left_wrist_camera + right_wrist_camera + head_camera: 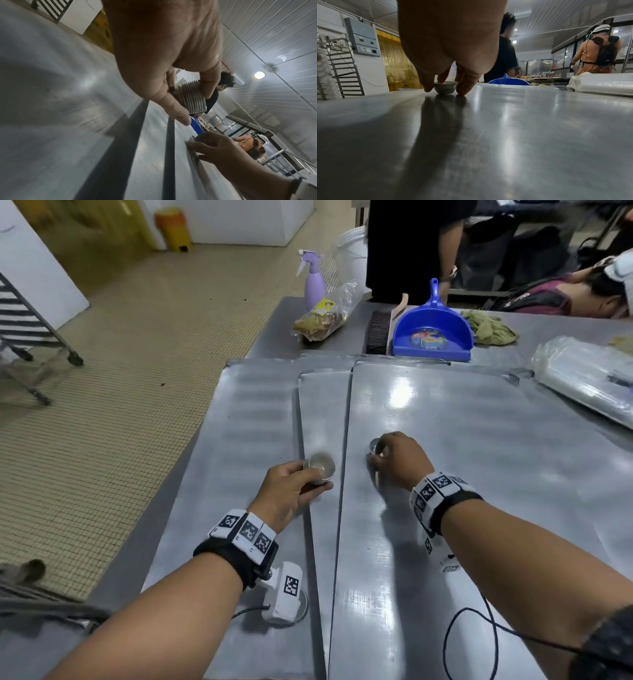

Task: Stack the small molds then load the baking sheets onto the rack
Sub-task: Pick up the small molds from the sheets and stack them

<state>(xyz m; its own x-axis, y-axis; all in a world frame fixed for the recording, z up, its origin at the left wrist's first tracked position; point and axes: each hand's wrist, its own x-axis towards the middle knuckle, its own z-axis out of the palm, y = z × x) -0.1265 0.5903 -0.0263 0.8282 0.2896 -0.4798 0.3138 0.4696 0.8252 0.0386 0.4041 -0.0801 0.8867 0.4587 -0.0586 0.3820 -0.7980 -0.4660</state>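
The left hand [287, 491] gripped a ribbed stack of small round metal molds [192, 97] above the flat metal baking sheets [462, 460], the ribbing visible only from the left wrist. Right of the stack, the right hand [400, 460] pinched a single small metal mold [446, 88], which the right wrist view showed resting on the sheet.

No words, brands or numbers can be read: the blue dustpan's [433, 332] round sticker and the spray bottle's [314, 285] yellow label are too blurred.
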